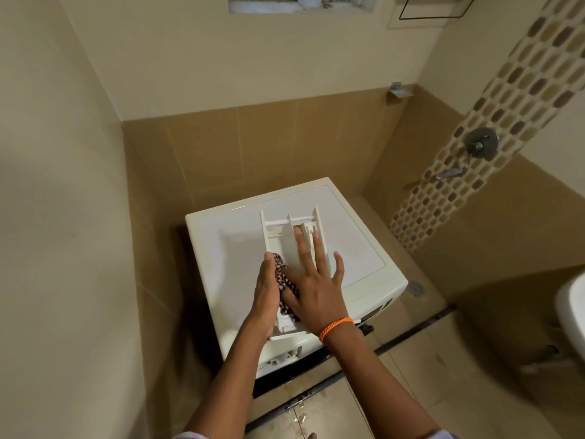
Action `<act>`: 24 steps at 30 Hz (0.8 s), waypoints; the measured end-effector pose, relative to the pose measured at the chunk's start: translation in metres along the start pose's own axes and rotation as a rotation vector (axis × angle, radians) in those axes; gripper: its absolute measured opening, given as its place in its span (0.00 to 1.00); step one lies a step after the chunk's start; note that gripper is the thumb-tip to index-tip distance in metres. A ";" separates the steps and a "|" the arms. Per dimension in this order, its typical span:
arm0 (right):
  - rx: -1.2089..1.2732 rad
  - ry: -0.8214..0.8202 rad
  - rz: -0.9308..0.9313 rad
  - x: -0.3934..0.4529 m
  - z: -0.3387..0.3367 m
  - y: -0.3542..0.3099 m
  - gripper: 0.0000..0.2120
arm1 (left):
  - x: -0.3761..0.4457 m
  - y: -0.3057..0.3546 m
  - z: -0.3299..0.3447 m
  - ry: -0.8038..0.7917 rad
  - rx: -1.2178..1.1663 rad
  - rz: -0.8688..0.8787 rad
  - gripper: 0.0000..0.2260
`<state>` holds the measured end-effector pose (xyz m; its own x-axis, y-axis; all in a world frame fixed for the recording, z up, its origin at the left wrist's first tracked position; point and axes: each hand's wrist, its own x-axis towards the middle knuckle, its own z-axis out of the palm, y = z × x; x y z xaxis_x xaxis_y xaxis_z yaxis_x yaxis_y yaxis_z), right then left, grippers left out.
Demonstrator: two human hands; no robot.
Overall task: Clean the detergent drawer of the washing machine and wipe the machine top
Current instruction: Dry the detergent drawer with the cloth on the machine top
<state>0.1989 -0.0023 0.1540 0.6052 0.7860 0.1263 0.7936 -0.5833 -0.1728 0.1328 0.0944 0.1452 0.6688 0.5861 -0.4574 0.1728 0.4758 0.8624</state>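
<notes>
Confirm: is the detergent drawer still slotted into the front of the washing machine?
No, the detergent drawer lies out on the machine top, with the right hand spread flat over it.

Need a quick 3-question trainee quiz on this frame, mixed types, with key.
1. True or false: the drawer lies on the washer top.
2. Which hand wears the orange band? A) left B) right
3. Fill in: the patterned ___ sits between the left hand and the right hand.

Key: 1 true. 2 B. 3 cloth.
</notes>
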 end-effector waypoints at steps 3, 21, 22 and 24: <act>-0.097 0.082 0.043 0.014 0.000 -0.008 0.18 | 0.006 0.000 -0.002 -0.018 0.045 0.046 0.40; 0.387 -0.259 -0.005 0.028 0.027 -0.023 0.31 | 0.026 -0.004 -0.041 0.103 -0.012 0.030 0.51; 0.362 -0.262 -0.007 0.027 0.027 -0.021 0.33 | 0.027 -0.005 -0.042 0.099 -0.017 0.018 0.49; 0.268 -0.183 0.003 0.029 0.026 -0.024 0.32 | 0.026 -0.007 -0.041 0.098 -0.033 -0.010 0.48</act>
<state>0.1962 0.0396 0.1363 0.5675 0.8220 -0.0478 0.7324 -0.5304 -0.4269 0.1194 0.1331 0.1188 0.5927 0.6421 -0.4863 0.1539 0.5024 0.8509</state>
